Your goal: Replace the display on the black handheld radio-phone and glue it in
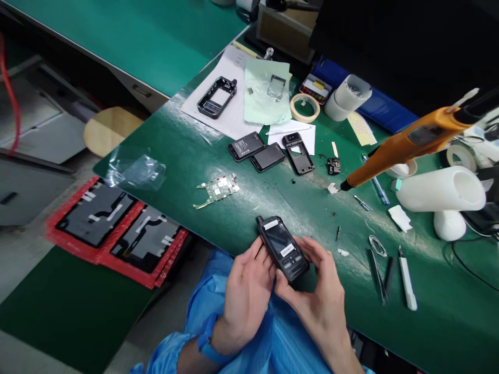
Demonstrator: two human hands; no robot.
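Observation:
A black handheld radio (284, 249) with a stubby antenna, a screen with white label strips and a few buttons is held up at the table's front edge. My right hand (322, 291) grips its lower right side between thumb and fingers. On the other side, my left hand (249, 285) is turned palm up, its fingers against the radio's left edge and partly hidden behind it. Past the hands lie a green circuit board (220, 188), two black batteries (246, 146), a black back housing (298, 153) and a small black module (333, 166).
An orange electric screwdriver (405, 145) hangs at the right. Tweezers (377, 275) and a white-handled knife (407, 280) lie below it. A front housing (218, 97) rests on paper near masking tape (304, 108). Red-wrapped panels (117, 228) sit below the table's left edge.

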